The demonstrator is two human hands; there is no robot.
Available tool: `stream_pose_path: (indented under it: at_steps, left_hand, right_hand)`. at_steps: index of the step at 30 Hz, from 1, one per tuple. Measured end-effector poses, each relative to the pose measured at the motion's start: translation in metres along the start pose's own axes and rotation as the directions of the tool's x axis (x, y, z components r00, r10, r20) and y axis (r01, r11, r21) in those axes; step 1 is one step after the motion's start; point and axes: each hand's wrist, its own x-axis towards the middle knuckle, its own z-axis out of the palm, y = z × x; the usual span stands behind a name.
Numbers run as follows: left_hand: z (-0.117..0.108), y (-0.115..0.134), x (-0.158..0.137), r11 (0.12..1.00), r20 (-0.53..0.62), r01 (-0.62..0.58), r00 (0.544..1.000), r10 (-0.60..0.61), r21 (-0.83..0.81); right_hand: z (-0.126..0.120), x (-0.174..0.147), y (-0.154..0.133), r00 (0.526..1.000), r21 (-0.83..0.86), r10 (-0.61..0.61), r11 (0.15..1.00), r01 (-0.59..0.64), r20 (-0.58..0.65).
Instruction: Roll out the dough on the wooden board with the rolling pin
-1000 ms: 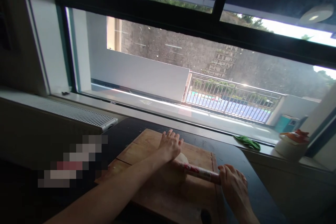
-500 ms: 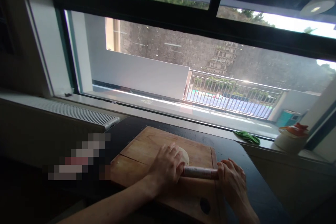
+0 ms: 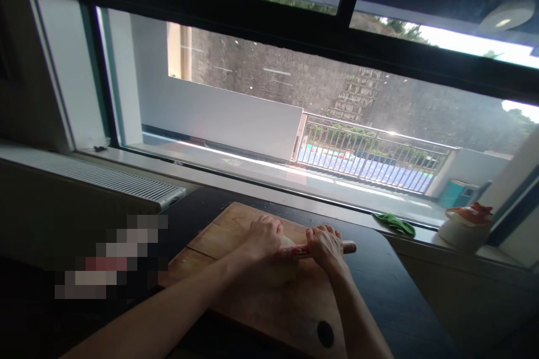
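A rolling pin [image 3: 300, 251] lies across a pale piece of dough [image 3: 289, 234] on a wooden cutting board [image 3: 269, 291]. My left hand [image 3: 266, 234] is closed at the pin's left end and covers that end and part of the dough. Curled over the pin towards its right end is my right hand [image 3: 325, 245], with the brown tip sticking out past it. Between the two hands a short printed stretch of the pin shows. Most of the dough is hidden by the hands and the pin.
The board rests on a dark table [image 3: 387, 286] beside a window sill. On the sill are a green cloth [image 3: 396, 224] and a pale jar [image 3: 463, 231] with an orange top. A white radiator [image 3: 96, 176] stands at the left. The board has a dark hole [image 3: 325, 334].
Both hands and the rolling pin have moved away from me, up the board. My right hand has come closer to the left one, leaving the pin's right tip exposed.
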Motion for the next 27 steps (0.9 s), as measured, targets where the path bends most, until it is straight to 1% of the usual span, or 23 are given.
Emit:
stream_pose_path:
  at_steps: [3, 5, 7, 9, 11, 16, 18, 20, 23, 25, 27]
  left_hand:
    - [-0.001, -0.002, -0.021, 1.000, -0.112, -0.029, 0.993, 0.027, -0.013]
    - [0.001, -0.007, -0.034, 0.999, -0.119, -0.041, 0.992, 0.037, -0.029]
    - [0.006, -0.014, -0.040, 0.999, -0.092, -0.030, 0.995, 0.026, -0.044]
    - [0.013, -0.023, -0.038, 0.998, -0.064, 0.001, 0.998, -0.005, -0.063]
    - [0.019, -0.031, -0.029, 0.995, -0.060, 0.047, 0.997, -0.052, -0.085]
    - [0.025, -0.045, -0.008, 0.975, -0.107, 0.094, 0.987, -0.117, -0.201]
    - [0.023, -0.047, -0.005, 0.965, -0.115, 0.116, 0.983, -0.146, -0.234]
    - [0.019, -0.046, -0.006, 0.961, -0.111, 0.134, 0.980, -0.164, -0.242]
    - [0.011, -0.040, -0.017, 0.966, -0.080, 0.137, 0.984, -0.158, -0.221]
    - [0.004, -0.034, -0.030, 0.969, -0.067, 0.117, 0.989, -0.134, -0.216]
    - [-0.002, -0.029, -0.045, 0.969, -0.078, 0.095, 0.990, -0.115, -0.226]
  right_hand:
    - [0.002, 0.000, 0.001, 0.999, 0.010, 0.018, 1.000, -0.018, 0.032]
    - [0.004, -0.004, 0.002, 0.999, 0.017, 0.024, 1.000, -0.025, 0.031]
    - [0.007, -0.006, -0.002, 1.000, 0.025, 0.019, 1.000, -0.020, 0.011]
    - [0.010, -0.003, -0.010, 1.000, 0.054, -0.006, 0.999, 0.007, -0.022]
    - [0.013, 0.008, -0.021, 0.999, 0.098, -0.018, 0.995, 0.021, -0.027]
    - [0.023, 0.058, -0.044, 0.992, 0.142, 0.064, 0.987, -0.079, 0.111]
    - [0.027, 0.074, -0.049, 0.990, 0.146, 0.072, 0.985, -0.089, 0.122]
    - [0.030, 0.082, -0.051, 0.990, 0.143, 0.065, 0.986, -0.083, 0.124]
    - [0.033, 0.073, -0.051, 0.993, 0.149, 0.016, 0.988, -0.033, 0.117]
    - [0.033, 0.060, -0.050, 0.995, 0.174, -0.038, 0.985, 0.022, 0.090]
    - [0.032, 0.047, -0.050, 0.995, 0.194, -0.076, 0.979, 0.063, 0.062]
